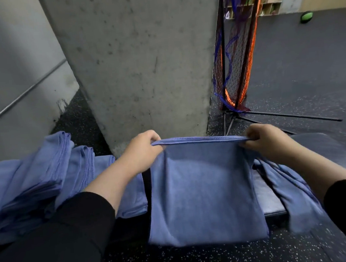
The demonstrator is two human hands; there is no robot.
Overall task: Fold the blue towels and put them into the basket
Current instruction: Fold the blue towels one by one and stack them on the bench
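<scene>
Flanking speckled black floor (201, 261), concrete pillar (140, 60), folded net (237, 57)

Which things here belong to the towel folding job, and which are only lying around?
Part of the job:
- towel, pinched at its top edge by the left hand and the right hand
- towel pile
- loose towel

Just lying about:
- net
- green ball
- concrete pillar
- black pad

No basket is in view.
</scene>
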